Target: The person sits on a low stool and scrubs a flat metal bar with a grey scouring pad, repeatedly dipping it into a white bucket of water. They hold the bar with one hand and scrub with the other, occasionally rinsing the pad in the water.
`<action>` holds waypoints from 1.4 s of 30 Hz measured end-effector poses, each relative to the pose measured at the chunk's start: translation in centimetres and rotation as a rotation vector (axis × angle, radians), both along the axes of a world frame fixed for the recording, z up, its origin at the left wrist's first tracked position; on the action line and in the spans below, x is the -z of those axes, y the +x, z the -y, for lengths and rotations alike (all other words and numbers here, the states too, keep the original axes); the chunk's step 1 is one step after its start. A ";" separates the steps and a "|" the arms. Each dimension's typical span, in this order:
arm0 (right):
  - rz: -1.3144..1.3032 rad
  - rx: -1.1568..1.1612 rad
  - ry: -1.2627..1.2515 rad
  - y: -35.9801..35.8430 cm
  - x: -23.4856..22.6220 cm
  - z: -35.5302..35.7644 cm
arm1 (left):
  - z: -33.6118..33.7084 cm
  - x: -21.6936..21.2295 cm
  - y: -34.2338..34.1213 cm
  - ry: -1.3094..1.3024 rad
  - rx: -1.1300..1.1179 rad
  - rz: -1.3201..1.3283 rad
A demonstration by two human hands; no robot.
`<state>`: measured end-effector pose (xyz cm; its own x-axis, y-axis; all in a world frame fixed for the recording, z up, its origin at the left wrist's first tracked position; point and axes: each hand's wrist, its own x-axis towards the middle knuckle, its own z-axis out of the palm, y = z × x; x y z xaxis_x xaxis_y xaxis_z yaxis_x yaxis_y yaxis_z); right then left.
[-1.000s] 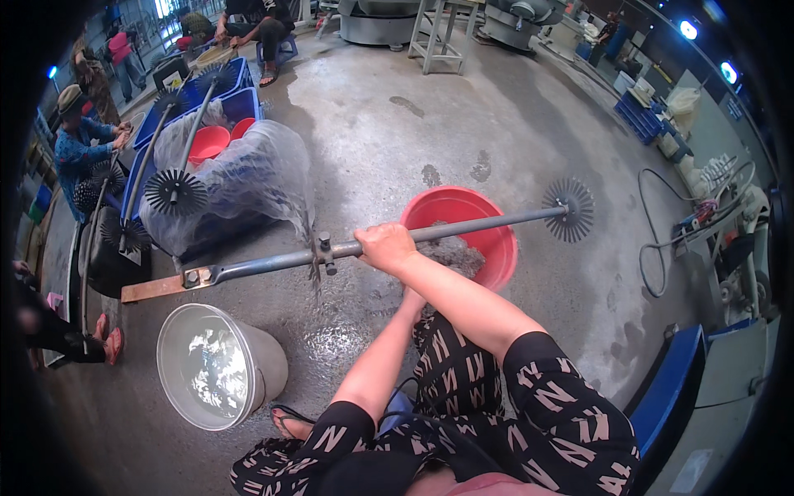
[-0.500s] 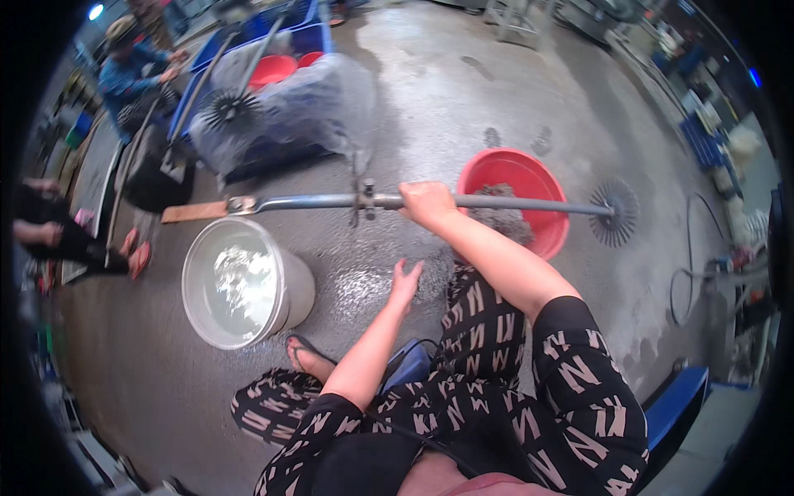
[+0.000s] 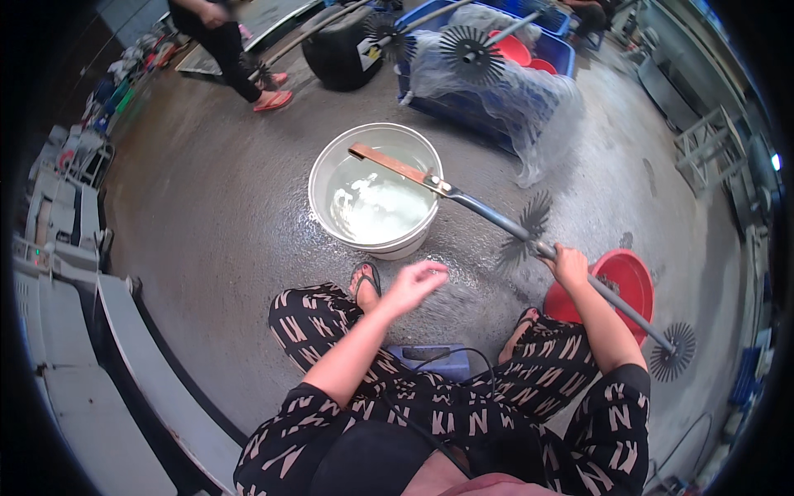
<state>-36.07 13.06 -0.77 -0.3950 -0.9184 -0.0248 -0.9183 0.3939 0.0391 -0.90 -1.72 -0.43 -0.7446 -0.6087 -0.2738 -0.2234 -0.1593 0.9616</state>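
Observation:
My right hand (image 3: 569, 266) is closed around a long grey metal pole (image 3: 488, 217). The pole carries one spiked disc (image 3: 529, 234) near its middle and another spiked disc (image 3: 674, 350) at its lower right end. At its far left end, a flat reddish-brown bar (image 3: 389, 163) reaches over a white bucket (image 3: 318, 217) of clear liquid. My left hand (image 3: 413, 288) hovers in front of the bucket, holding nothing, its fingers slightly bent and apart. A red tub (image 3: 638, 277) stands beneath the pole, beside my right leg; its contents are mostly hidden here.
A blue bin (image 3: 430, 103) draped with clear plastic holds red tubs; similar spiked poles lean by it. A black container (image 3: 335, 54) stands near another person (image 3: 227, 54) at the far left. A blue stool or box (image 3: 442, 361) is between my legs. White panels (image 3: 141, 355) line the left.
My view has swung left, so the bucket and blue bin appear farther right. The pole has tilted, its brown end now above the bucket. My left hand remains free of the pole.

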 end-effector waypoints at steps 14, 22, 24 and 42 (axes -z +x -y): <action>0.141 0.010 0.211 -0.7 -0.7 0.1 | 15.9 1.4 2.0 -0.593 0.067 0.770; 0.347 0.065 0.185 0.4 -3.0 1.4 | 17.0 2.5 -4.5 -0.417 0.624 1.328; 0.306 0.093 0.190 0.5 -2.1 2.4 | 17.6 3.5 -4.8 -0.509 0.656 1.245; 0.129 0.080 0.094 2.0 0.5 3.2 | 21.7 -4.5 -1.6 -0.859 -0.529 0.700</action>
<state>-34.10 9.89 -1.24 -0.4544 -0.8756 -0.1640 -0.8841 0.4658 -0.0372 -2.53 -23.47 4.10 -0.2046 -0.9710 0.1239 -0.8338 0.2392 0.4975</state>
